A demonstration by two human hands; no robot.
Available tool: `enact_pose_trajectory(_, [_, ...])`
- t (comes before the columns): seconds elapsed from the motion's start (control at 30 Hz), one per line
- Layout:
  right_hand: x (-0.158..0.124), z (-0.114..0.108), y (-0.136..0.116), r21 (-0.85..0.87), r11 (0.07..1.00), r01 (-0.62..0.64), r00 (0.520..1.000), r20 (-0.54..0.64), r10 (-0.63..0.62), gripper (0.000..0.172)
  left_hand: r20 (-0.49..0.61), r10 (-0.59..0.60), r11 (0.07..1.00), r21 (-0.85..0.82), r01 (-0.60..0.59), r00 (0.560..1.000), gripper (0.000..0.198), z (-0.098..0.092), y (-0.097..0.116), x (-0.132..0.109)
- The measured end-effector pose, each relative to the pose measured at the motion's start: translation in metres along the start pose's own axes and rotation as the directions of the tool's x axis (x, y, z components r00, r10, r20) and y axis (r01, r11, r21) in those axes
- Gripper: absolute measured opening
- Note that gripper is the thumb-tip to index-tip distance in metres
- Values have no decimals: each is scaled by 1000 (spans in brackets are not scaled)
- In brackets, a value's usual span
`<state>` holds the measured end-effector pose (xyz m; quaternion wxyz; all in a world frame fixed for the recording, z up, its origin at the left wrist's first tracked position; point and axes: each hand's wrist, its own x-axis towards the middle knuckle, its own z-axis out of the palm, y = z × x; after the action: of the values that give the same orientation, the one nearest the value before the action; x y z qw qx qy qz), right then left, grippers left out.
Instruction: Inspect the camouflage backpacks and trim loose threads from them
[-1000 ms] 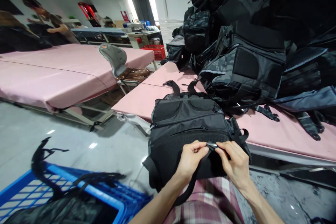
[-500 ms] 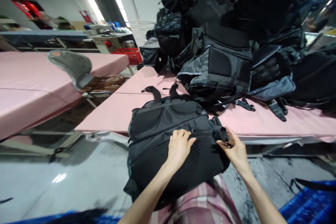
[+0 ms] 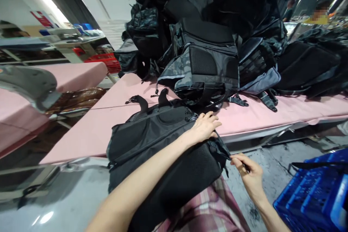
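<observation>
A black backpack lies with its padded back panel upward, partly on the pink table edge and partly over my lap. My left hand rests on its right upper edge, fingers stretched out and spread. Off the bag's right side, my right hand pinches a dark fabric corner of the backpack between thumb and fingertips and draws it outward. Something small and dark shows inside the right palm, too hidden to name. Two shoulder straps stick out past the bag's far edge onto the table.
Black and camouflage backpacks are heaped on the pink-covered table. A blue crate stands on the floor at right, a grey chair at left. Farther back are a red crate and a person.
My left hand has moved from the middle of the bag to its right upper edge. My right hand has pulled outward and lower, stretching the side fabric. The view has turned right.
</observation>
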<state>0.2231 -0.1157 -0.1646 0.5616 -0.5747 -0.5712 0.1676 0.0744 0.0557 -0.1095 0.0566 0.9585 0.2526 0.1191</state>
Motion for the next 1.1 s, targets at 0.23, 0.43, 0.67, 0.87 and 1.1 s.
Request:
enact_pose_trajectory(0.23, [-18, 20, 13, -129, 990, 54, 996, 71, -45, 38, 140, 92, 988, 112, -108, 986, 30, 5, -19, 19])
enact_pose_trajectory(0.43, [28, 24, -23, -243, 827, 507, 851, -13, -525, 41, -232, 6, 948, 312, 68, 973, 39, -92, -6, -1])
enact_pose_trajectory(0.67, [68, -26, -25, -370, 737, 566, 798, 23, -602, 23, -430, -155, 878, 352, 324, 889, 33, -109, 23, -16])
enact_pose_trajectory(0.87, [29, -66, -23, -69, 902, 426, 784, 526, -330, 18, -33, -334, 942, 11, 334, 942, 31, -83, 32, 3])
enact_pose_trajectory(1.1, [29, -60, -20, -460, 885, 74, 997, 38, -64, 23, 91, -510, 816, -262, 515, 855, 33, -68, 24, -15])
